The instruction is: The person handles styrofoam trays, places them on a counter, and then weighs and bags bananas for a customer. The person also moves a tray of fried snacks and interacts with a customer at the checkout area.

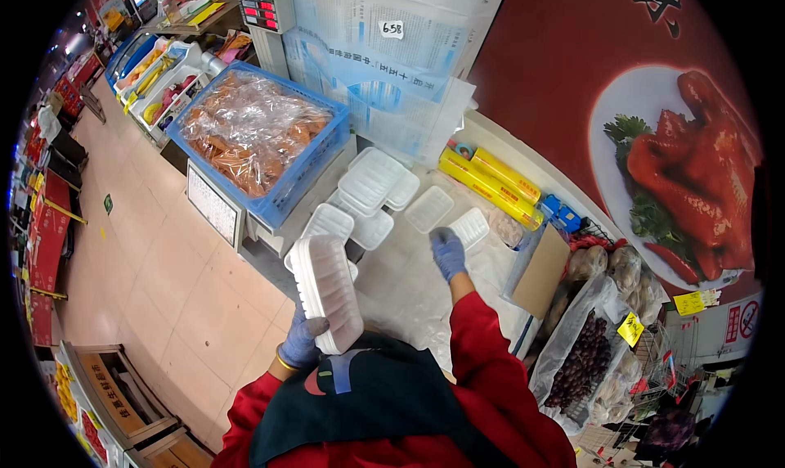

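My left hand, in a bluish glove, grips a stack of white foam trays held tilted in front of my apron. My right hand, gloved too, is over the work surface at the lower left edge of a single white foam tray; whether its fingers hold that tray cannot be told. Another white tray lies just up and left of it. More foam trays are piled near the scale, and a few sit partly behind the stack in my left hand.
A blue plastic crate of orange-brown food under clear film stands at the left. Yellow long boxes lie along the back ledge. A cardboard piece stands on the right, beside bagged produce and dark grapes. A price display rises behind the crate.
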### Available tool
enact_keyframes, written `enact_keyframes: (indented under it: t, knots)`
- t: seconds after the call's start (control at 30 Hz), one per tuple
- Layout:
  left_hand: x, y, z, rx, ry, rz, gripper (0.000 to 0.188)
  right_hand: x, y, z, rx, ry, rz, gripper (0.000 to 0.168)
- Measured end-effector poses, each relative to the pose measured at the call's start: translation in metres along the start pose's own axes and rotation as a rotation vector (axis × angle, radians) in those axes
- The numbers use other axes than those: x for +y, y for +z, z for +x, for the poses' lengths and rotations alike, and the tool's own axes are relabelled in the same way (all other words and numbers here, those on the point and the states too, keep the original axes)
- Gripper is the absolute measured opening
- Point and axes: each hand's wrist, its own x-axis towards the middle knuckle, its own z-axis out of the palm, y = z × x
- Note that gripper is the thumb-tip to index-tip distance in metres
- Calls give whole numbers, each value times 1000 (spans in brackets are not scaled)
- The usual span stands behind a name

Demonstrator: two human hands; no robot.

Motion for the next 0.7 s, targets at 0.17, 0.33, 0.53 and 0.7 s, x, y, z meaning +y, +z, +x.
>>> enact_keyframes:
  t: [0.17, 0.33, 0.53, 0.7]
  knots:
    - [-8, -13, -1, -36, -59, 39, 96, -121, -6, -83, -375, 146, 514, 14]
    - [2, 5, 12, -94, 87, 302, 100, -195, -28, -132, -669, 70, 677, 13]
    - [6, 8, 3, -17, 118, 395, 107, -212, -30, -147, -709, 49, 656, 9]
    - [-1, -2, 0, 52, 159, 600, 111, -214, -30, -148, -718, 31, 614, 8]
